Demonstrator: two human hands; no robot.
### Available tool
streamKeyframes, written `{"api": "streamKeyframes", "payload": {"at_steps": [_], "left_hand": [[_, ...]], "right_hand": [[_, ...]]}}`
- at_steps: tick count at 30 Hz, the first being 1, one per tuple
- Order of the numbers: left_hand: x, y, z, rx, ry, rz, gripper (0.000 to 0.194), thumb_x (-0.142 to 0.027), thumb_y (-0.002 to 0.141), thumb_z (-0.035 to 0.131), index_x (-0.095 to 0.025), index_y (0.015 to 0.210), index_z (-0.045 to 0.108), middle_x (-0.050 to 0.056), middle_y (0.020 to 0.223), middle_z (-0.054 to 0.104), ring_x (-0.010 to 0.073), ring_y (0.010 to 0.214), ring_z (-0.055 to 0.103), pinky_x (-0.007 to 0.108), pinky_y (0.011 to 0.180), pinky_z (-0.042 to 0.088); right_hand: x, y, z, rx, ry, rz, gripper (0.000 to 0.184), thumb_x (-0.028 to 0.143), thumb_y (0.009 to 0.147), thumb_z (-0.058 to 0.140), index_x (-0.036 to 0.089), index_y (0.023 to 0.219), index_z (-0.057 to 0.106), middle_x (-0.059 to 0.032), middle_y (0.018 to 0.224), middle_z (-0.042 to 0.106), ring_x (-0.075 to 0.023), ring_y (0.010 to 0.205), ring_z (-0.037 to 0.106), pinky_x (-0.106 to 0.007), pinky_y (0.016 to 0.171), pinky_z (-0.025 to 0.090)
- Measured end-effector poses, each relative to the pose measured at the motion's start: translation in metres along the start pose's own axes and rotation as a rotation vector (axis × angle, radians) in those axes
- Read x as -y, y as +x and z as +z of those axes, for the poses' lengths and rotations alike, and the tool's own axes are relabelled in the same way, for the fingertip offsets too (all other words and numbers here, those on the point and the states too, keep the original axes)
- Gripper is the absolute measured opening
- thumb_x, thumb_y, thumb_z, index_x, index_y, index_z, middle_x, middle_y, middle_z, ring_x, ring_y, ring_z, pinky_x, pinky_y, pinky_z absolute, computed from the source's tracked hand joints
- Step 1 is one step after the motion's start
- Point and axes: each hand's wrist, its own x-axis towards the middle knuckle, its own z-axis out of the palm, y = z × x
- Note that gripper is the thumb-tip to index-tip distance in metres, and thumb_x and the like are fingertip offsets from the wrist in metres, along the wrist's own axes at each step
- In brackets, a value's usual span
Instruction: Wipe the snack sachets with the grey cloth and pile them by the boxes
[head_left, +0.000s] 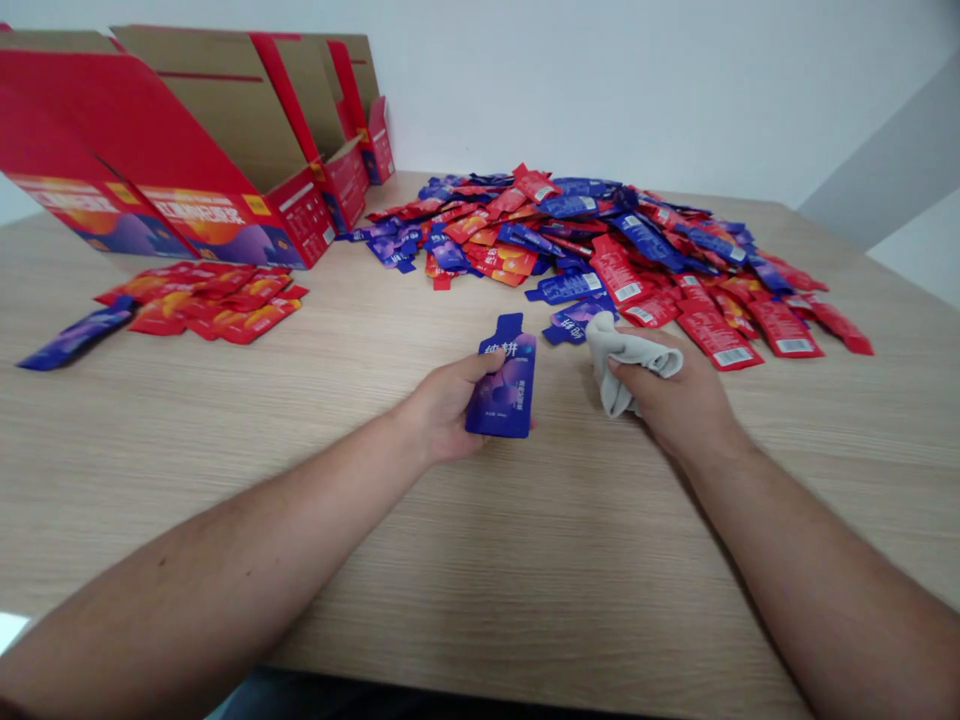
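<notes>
My left hand [452, 405] grips a blue-purple sachet [512, 395] with a narrow neck, thumb across its printed front and fingers behind it. To its right, my right hand [686, 400] is closed on a folded grey-white cloth [626, 365], which bulges out past the thumb. Cloth and sachet are apart. Just beyond both hands spreads a large heap of red and blue sachets [555, 215]. One blue sachet [574, 318] from its near edge lies right behind the cloth.
Open red cardboard boxes [304, 215] with brown insides stand at the back left. In front of them lies a small pile of red-orange sachets [217, 300], with a blue sachet [79, 335] at its left. A white wall [637, 90] rises behind the wooden table [525, 560].
</notes>
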Motion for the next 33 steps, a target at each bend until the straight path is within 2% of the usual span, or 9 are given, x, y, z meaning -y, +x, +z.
{"api": "streamKeyframes", "payload": {"at_steps": [4,7,12,17,21,24,27,30,33], "left_hand": [[-0.001,-0.001,-0.005,0.210,-0.094,-0.029,0.047,-0.042,0.114,0.034,-0.014,0.119,0.071,0.017,0.105,0.082,0.0304,0.083,0.082,0.049,0.070,0.068],[0.001,-0.003,-0.008,0.289,-0.101,-0.036,0.053,-0.047,0.114,0.030,-0.014,0.122,0.071,0.019,0.110,0.082,0.0310,0.086,0.082,0.050,0.078,0.067],[0.008,-0.001,-0.009,0.235,-0.056,0.051,0.059,-0.053,0.114,0.029,-0.014,0.121,0.072,0.016,0.102,0.080,0.0274,0.078,0.079,0.042,0.073,0.064],[0.011,0.000,-0.006,0.269,-0.042,0.084,0.065,-0.060,0.114,0.024,-0.015,0.115,0.071,0.014,0.095,0.076,0.0256,0.075,0.075,0.040,0.072,0.061],[0.012,0.002,-0.004,0.211,-0.034,0.104,0.066,-0.061,0.114,0.022,-0.016,0.113,0.071,0.013,0.090,0.076,0.0251,0.072,0.074,0.040,0.070,0.062],[0.014,0.005,-0.003,0.196,-0.010,0.107,0.070,-0.062,0.113,0.021,-0.015,0.111,0.072,0.013,0.088,0.076,0.0248,0.068,0.073,0.040,0.066,0.062],[0.018,0.008,-0.001,0.213,-0.008,0.124,0.069,-0.063,0.114,0.023,-0.015,0.113,0.073,0.010,0.082,0.075,0.0237,0.065,0.073,0.038,0.065,0.061],[0.022,0.008,0.003,0.178,-0.059,0.170,0.065,-0.058,0.116,0.026,-0.014,0.120,0.074,0.010,0.086,0.078,0.0228,0.074,0.076,0.035,0.073,0.063],[0.025,0.008,0.004,0.189,-0.049,0.160,0.069,-0.058,0.116,0.029,-0.009,0.119,0.077,0.014,0.090,0.080,0.0239,0.082,0.078,0.032,0.074,0.062]], "right_hand": [[0.008,-0.001,0.001,-0.005,0.006,0.079,0.039,0.043,0.081,0.080,0.027,0.116,0.084,-0.0079,0.115,0.084,-0.0336,0.101,0.078,-0.054,0.093,0.060],[0.013,-0.002,0.001,0.001,0.013,0.092,0.041,0.046,0.079,0.080,0.027,0.115,0.084,-0.0081,0.111,0.085,-0.0331,0.097,0.078,-0.053,0.090,0.060],[0.021,-0.007,-0.001,0.021,-0.069,-0.009,0.041,0.042,0.081,0.079,0.026,0.119,0.083,-0.0098,0.116,0.085,-0.0338,0.101,0.078,-0.053,0.092,0.061],[0.047,-0.012,0.000,0.040,-0.200,-0.360,0.037,0.032,0.089,0.075,0.028,0.126,0.080,-0.0089,0.117,0.084,-0.0324,0.104,0.078,-0.052,0.094,0.061],[0.072,-0.003,0.008,0.055,-0.298,-0.581,0.041,0.026,0.091,0.073,0.027,0.131,0.077,-0.0088,0.118,0.084,-0.0325,0.105,0.076,-0.050,0.092,0.061],[0.082,0.005,0.020,0.082,-0.349,-0.627,0.045,0.022,0.087,0.072,0.024,0.132,0.077,-0.0096,0.112,0.082,-0.0322,0.103,0.074,-0.048,0.090,0.061],[0.084,0.001,0.034,0.136,-0.381,-0.597,0.051,0.018,0.083,0.072,0.021,0.134,0.075,-0.0116,0.108,0.079,-0.0329,0.103,0.072,-0.047,0.090,0.061],[0.083,-0.015,0.040,0.268,-0.374,-0.614,0.054,0.017,0.082,0.073,0.019,0.136,0.075,-0.0127,0.108,0.074,-0.0305,0.097,0.071,-0.043,0.083,0.061],[0.081,-0.027,0.036,0.413,-0.375,-0.647,0.054,0.020,0.084,0.074,0.022,0.137,0.076,-0.0105,0.107,0.072,-0.0273,0.092,0.070,-0.039,0.077,0.060]]}}
